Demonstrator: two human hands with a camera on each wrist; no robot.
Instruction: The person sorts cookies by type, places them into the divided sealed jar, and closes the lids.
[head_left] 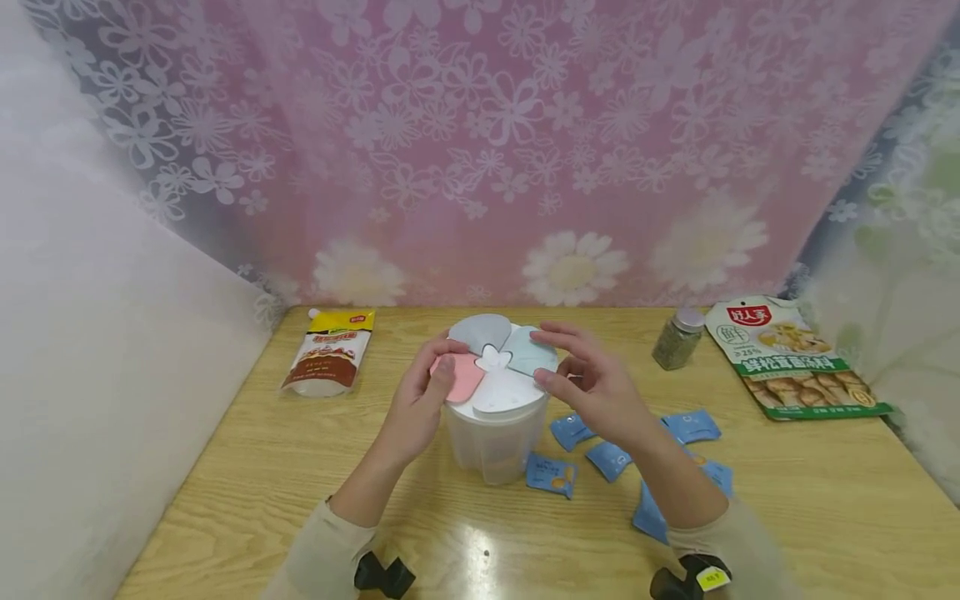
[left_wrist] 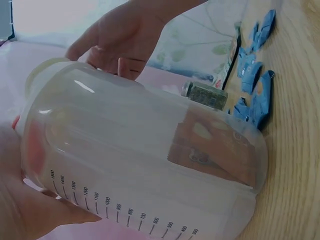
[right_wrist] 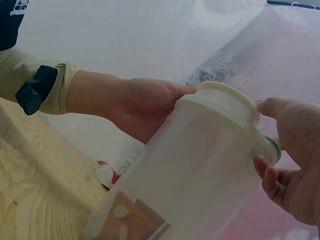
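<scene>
A translucent storage canister [head_left: 497, 450] stands on the table, with measuring marks on its side and a brown sachet [left_wrist: 212, 145] inside near the bottom. Its round lid [head_left: 506, 392] has grey, green, pink and white flaps around a flower-shaped centre. On the left side, my left hand [head_left: 416, 404] grips the lid, thumb over the pink flap. My right hand [head_left: 600, 387] holds the lid's right edge by the green flap, thumb at the front and fingers spread toward the back. Several blue sachets [head_left: 551, 475] lie right of the canister, some partly hidden under my right forearm.
A brown and white pouch with a spout [head_left: 326, 354] lies at the back left. Toward the back right stands a small glass jar of dried herbs [head_left: 677, 340], beside a large mushroom-pictured food packet [head_left: 798, 358]. Behind the wooden table [head_left: 262, 475] hangs a pink floral curtain [head_left: 480, 167].
</scene>
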